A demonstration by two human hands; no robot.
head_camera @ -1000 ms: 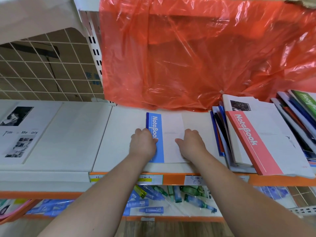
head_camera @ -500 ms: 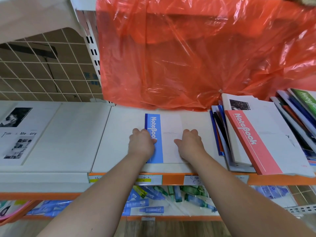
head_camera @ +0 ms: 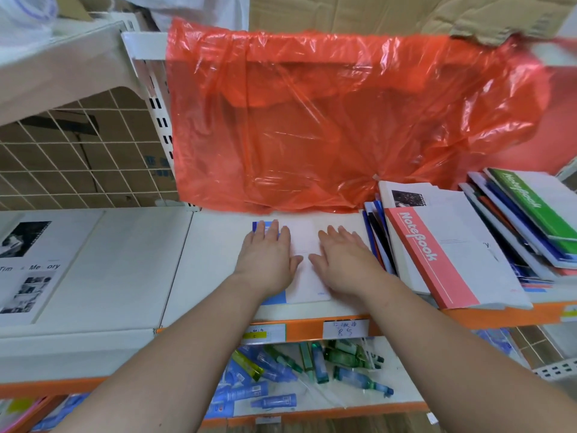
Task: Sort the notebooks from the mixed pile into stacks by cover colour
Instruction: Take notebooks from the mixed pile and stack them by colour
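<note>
Shop shelving fills the wall. On the middle shelf (head_camera: 218, 276), close to its front edge, a blue notebook (head_camera: 304, 245) lies flat, its blue strip to the left and its pale cover to the right. Both hands are on it. The left hand (head_camera: 265, 257) lies palm down over the blue strip, and the right hand (head_camera: 343, 264) lies palm down on the right side of the cover. Each grip is spread, fingers straight and pressing, pinching nothing. A band of cover shows between the two thumbs.

Just beside the right hand starts the mixed pile (head_camera: 512, 245), its notebooks leaning and overlapping toward the shelf's right end. A red notebook (head_camera: 418, 245) lies on top at the near side, reaching the front edge, and a green notebook (head_camera: 527, 198) tops the far right.

Behind the hands a red plastic bag (head_camera: 327, 120) hangs down to the shelf's back edge. At the left end lies a booklet (head_camera: 28, 267) with black-and-white photos. Paper tags (head_camera: 345, 328) are stuck on the orange front lip. On the lower shelf (head_camera: 406, 398), packs of green and blue pens (head_camera: 312, 367) lie scattered.
</note>
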